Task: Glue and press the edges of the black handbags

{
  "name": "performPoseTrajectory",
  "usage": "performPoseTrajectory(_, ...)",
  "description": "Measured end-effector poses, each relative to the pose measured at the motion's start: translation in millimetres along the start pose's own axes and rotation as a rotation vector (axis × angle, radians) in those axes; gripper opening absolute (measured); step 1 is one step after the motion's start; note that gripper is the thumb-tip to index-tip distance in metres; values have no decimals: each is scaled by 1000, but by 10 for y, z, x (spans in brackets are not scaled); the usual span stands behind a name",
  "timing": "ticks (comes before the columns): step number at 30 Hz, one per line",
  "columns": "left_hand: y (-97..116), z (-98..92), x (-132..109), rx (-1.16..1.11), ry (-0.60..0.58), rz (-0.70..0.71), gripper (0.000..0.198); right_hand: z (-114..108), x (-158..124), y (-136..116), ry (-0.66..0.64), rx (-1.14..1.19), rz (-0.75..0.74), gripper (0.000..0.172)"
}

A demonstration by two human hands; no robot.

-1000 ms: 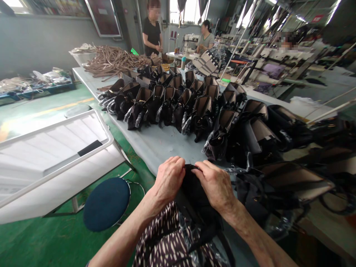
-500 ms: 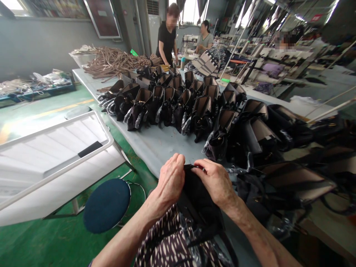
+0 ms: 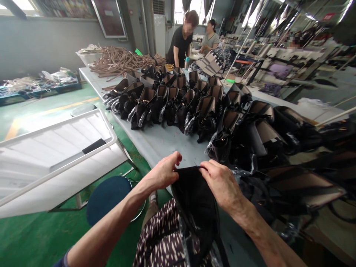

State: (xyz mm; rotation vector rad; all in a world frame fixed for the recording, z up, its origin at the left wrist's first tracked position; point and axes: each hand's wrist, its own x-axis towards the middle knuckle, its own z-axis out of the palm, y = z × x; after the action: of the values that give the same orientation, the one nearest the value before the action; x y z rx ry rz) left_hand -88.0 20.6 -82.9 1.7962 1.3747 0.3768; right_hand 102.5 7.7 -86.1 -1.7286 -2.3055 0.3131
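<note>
A black bag (image 3: 196,200) hangs in front of my body, its top edge spread between my two hands. My left hand (image 3: 166,171) pinches the left end of that edge, its index finger raised and curled. On the other end, my right hand (image 3: 221,180) grips the edge between thumb and fingers. Clear plastic wrap and a black strap hang from the bag's lower part, over a patterned garment. Many similar black bags (image 3: 203,107) with brown inner faces stand in rows on the grey table (image 3: 164,142) beyond my hands.
A white tub (image 3: 108,145) on a metal frame and a round blue stool (image 3: 108,200) stand at the left. Brown straps (image 3: 114,61) are heaped at the table's far end. A person in black (image 3: 180,42) bends over there. More bags crowd the right.
My hands have moved apart, and the bag's top edge is now stretched wider between them. The view has shifted slightly, and the person in black leans lower.
</note>
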Motion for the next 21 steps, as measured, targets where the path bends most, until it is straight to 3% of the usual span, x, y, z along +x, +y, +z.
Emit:
performPoseTrajectory(3, 14, -143, 98, -84, -191, 36, 33, -158, -27, -44, -42, 28, 9, 18)
performPoseTrajectory(6, -47, -236, 352, -199, -401, 103, 31, -254, -25, -97, -107, 2, 48, 15)
performPoseTrajectory(10, -180, -168, 666, -337, -512, 146, 24, -184, -31, -59, -110, -66, 101, 16)
performPoseTrajectory(13, -154, -49, 625, -217, -413, 235, 28, -105, -72, 54, -56, -23, 159, 14)
performPoseTrajectory(16, -10, 20, 400, 9, -215, 371, 39, -70, -124, 138, -13, 45, 198, 14)
performPoseTrajectory(21, 208, 82, 140, 364, -9, 486, 29, -24, -155, 146, 19, 77, 192, 15)
